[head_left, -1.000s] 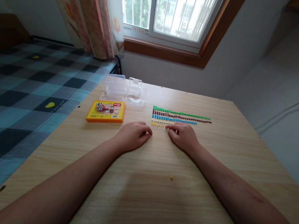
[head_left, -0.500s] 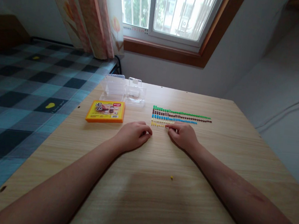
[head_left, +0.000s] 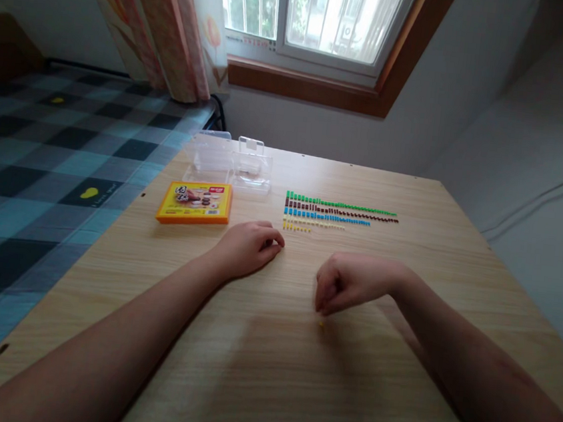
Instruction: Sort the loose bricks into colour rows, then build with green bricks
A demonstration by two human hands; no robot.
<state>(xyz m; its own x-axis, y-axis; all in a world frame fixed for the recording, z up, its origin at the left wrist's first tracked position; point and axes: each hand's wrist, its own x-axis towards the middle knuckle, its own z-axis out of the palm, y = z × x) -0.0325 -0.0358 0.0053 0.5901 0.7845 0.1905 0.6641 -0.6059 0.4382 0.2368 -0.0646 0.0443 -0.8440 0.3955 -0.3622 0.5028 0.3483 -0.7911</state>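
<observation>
Where the right hand [head_left: 349, 280] hangs, tiny yellow piece [head_left: 321, 324], blurred

Daylight reaches me through a barred window [head_left: 339, 16] set in reddish-brown wooden trim [head_left: 314, 92]; beyond the glass I make out greenery and a pale building; a curtain [head_left: 153, 19] with orange tulips hangs at its left. To the left of the pale wood-grained bench [head_left: 254, 376] I see a bed [head_left: 10, 142] under a checked sheet in grey, black and blue-green; a brown panel [head_left: 3, 54] rises at its far left. Plain walls [head_left: 280, 123] turn dim on my right, where a thin cable [head_left: 547, 196] runs across.
</observation>
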